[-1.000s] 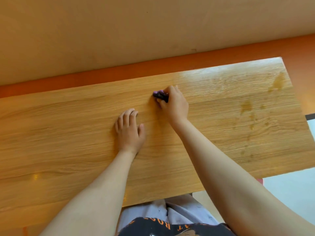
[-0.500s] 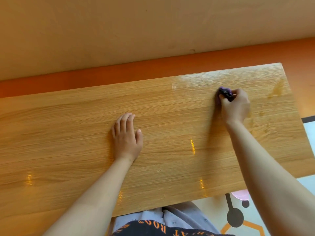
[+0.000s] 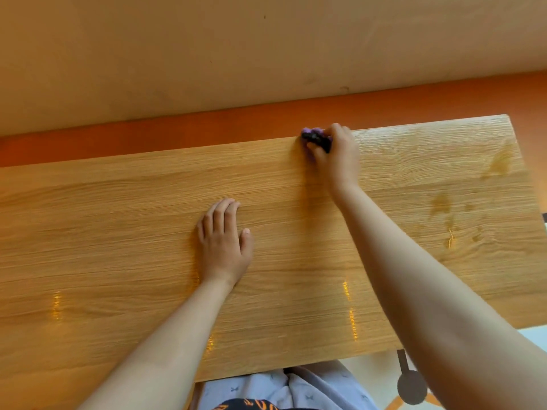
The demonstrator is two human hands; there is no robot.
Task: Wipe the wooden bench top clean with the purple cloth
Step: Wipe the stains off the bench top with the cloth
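Observation:
The wooden bench top [image 3: 118, 232] spans the whole view, light oak with a fine grain. My right hand [image 3: 337, 155] presses a small bunched purple cloth [image 3: 313, 136] onto the bench at its far edge, right of centre; most of the cloth is hidden under my fingers. My left hand [image 3: 225, 241] lies flat on the middle of the bench, palm down, fingers close together, holding nothing. Brownish stains [image 3: 441, 202] mark the right end of the bench, with a larger smear [image 3: 500, 164] near the far right corner.
Behind the bench runs an orange strip [image 3: 148, 137] below a beige wall [image 3: 266, 54]. The bench's right end [image 3: 527, 187] and near edge [image 3: 296, 365] drop to a pale patterned floor [image 3: 411, 383]. My legs in light patterned fabric [image 3: 281, 386] are at the near edge.
My right hand slid the cloth right toward the stains, then back left and up to the far edge. My left hand stayed flat in place. The view shifted slightly.

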